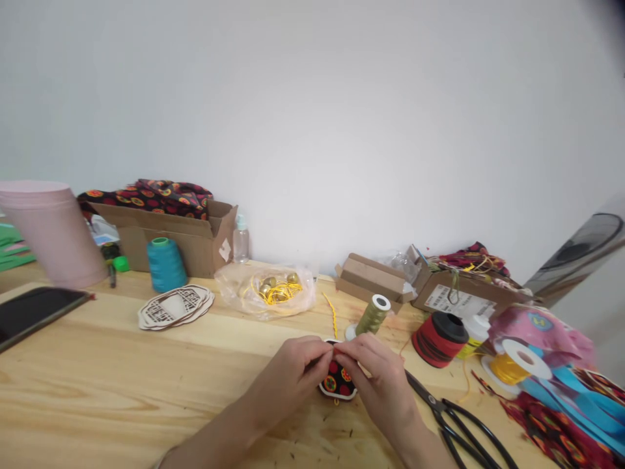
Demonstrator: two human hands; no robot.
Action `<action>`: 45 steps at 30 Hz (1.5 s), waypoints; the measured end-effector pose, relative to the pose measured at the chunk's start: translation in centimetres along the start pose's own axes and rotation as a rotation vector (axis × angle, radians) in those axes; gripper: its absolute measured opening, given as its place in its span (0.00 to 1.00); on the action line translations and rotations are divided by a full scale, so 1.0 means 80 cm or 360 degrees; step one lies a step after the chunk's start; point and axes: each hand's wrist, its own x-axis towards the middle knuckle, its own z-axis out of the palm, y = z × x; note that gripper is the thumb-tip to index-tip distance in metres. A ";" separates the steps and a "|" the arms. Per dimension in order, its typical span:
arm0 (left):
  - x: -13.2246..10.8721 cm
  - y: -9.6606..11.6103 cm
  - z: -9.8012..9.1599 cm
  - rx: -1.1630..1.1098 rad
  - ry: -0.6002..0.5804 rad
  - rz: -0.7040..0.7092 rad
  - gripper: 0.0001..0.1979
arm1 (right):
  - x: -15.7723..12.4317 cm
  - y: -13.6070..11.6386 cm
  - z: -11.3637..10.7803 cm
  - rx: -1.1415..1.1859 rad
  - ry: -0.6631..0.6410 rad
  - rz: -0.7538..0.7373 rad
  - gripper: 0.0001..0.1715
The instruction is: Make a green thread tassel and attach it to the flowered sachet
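- A small black fabric pouch (338, 383) with red and orange dots sits toward the near edge of the counter (97, 391), about midway along it.
- Both hands pinch its upper edge, the left hand (293, 371) from the left and the right hand (381, 381) from the right. Their fingertips meet above it, equally close.
- The fabric pouch runs from the fingertips toward the near edge; its long axis is too covered to tell.
- Black scissors (454, 417) lie just right of the right hand.
- An olive thread spool (374, 314) stands just behind, toward the far edge.
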 end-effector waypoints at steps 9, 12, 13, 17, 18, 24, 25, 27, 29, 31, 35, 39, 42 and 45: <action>-0.004 0.006 -0.001 -0.0102 -0.0026 0.0005 0.14 | -0.002 -0.002 0.000 0.0102 0.0053 0.0044 0.09; -0.003 0.005 -0.001 -0.0150 -0.0008 -0.0027 0.16 | -0.002 -0.002 0.000 0.0047 0.0047 -0.0011 0.09; -0.003 0.004 0.000 -0.0166 -0.0005 -0.0042 0.16 | -0.002 -0.002 -0.001 0.0023 0.0046 -0.0032 0.09; -0.001 0.000 0.002 -0.0228 -0.0011 -0.0086 0.15 | -0.002 -0.003 -0.001 -0.0024 0.0041 -0.0076 0.09; -0.001 -0.001 0.003 -0.0238 -0.0016 -0.0094 0.15 | -0.002 -0.003 0.000 -0.0009 0.0047 -0.0066 0.09; -0.001 0.001 0.000 -0.0295 -0.0068 -0.0112 0.14 | -0.004 -0.001 0.001 0.0159 0.0059 0.0063 0.08; -0.001 0.001 -0.001 -0.0292 -0.0076 -0.0115 0.14 | -0.003 0.000 0.001 0.0166 0.0057 0.0072 0.08; -0.001 0.003 -0.003 -0.0278 -0.0090 -0.0126 0.13 | -0.002 0.001 0.001 0.0177 0.0058 0.0089 0.08; 0.000 0.003 -0.004 -0.0262 -0.0088 -0.0128 0.14 | -0.001 0.002 0.002 0.0179 0.0060 0.0124 0.07; 0.000 0.002 -0.004 -0.0252 -0.0055 -0.0127 0.14 | -0.001 0.004 0.004 0.0160 0.0072 0.0204 0.07; 0.002 -0.003 0.000 -0.0268 0.0065 -0.0170 0.16 | -0.004 0.008 0.012 0.0114 0.0061 0.0388 0.02; 0.002 -0.007 0.005 -0.0288 0.0132 -0.0215 0.17 | -0.005 0.004 0.014 0.0062 -0.0041 0.0250 0.07; 0.002 -0.008 0.008 -0.0226 0.0174 -0.0232 0.17 | -0.003 -0.002 0.012 -0.0155 -0.0059 0.0090 0.10; 0.002 -0.007 0.009 -0.0108 0.0206 -0.0227 0.17 | -0.002 -0.007 0.013 -0.0434 -0.0083 -0.0011 0.12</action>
